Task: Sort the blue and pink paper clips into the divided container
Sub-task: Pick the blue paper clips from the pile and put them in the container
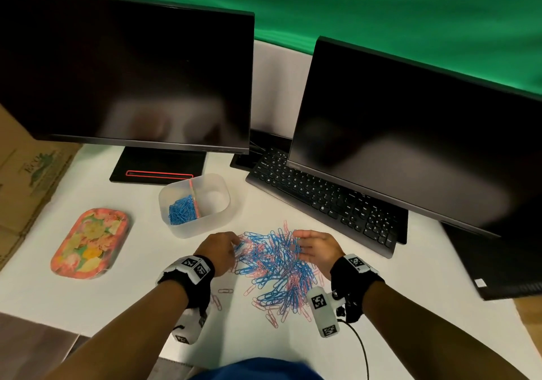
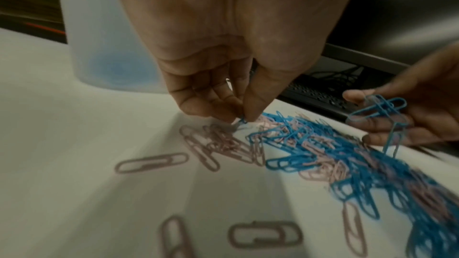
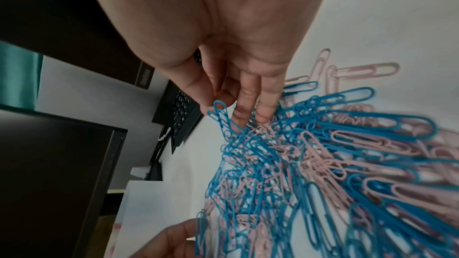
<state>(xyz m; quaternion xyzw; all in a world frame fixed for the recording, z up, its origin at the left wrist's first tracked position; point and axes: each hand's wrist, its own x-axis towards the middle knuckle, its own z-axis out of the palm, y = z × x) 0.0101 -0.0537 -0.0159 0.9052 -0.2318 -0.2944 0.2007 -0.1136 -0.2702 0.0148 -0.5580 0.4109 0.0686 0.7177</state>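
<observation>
Pinching one blue clip [image 2: 242,120], the left hand [image 1: 220,251] works the pile [image 1: 275,268]. The right hand [image 1: 318,250] pinches several blue clips [image 2: 380,113].

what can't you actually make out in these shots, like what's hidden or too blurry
- Right compartment of the divided container, head view: looks pale and bare, but the frosted wall and glare could hide a few pink clips.
- How many blue clips the left hand pinches, left wrist view: fingertips cover them, motion blur.
- Clip count in the right hand: tangled, blurred.
- Bottom of the mixed pile: upper clips cover it.
- Print on the cardboard box: too small.
</observation>
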